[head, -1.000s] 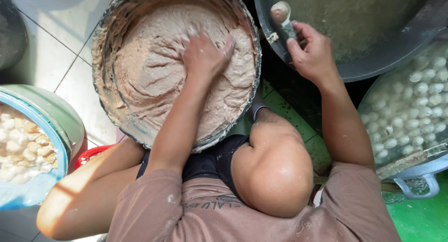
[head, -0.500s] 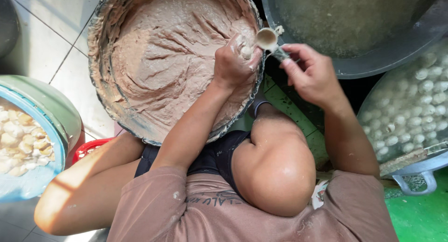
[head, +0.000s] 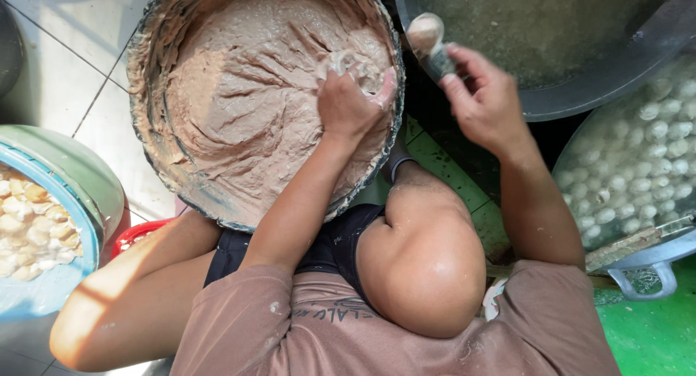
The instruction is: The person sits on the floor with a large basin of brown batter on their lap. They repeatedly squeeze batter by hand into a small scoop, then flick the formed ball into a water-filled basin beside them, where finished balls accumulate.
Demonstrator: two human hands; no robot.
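Both hands were busy: the left hand (head: 349,100) clenched wet paste (head: 254,93), the right hand (head: 484,100) gripped a loaded spoon (head: 428,39); its ball might have slipped off short of the dark pan (head: 580,93).

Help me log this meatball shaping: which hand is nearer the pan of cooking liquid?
Right. The right hand holds a spoon at the rim of the dark pan. The left hand is over the basin of paste, squeezing paste.

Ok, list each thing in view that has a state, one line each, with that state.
Left hand: closed around a lump of paste.
Right hand: gripping a spoon.
Spoon: loaded with paste.
Paste basin: nearly full, surface ridged.
Dark wok: holds murky liquid.
Pot of white balls: full.
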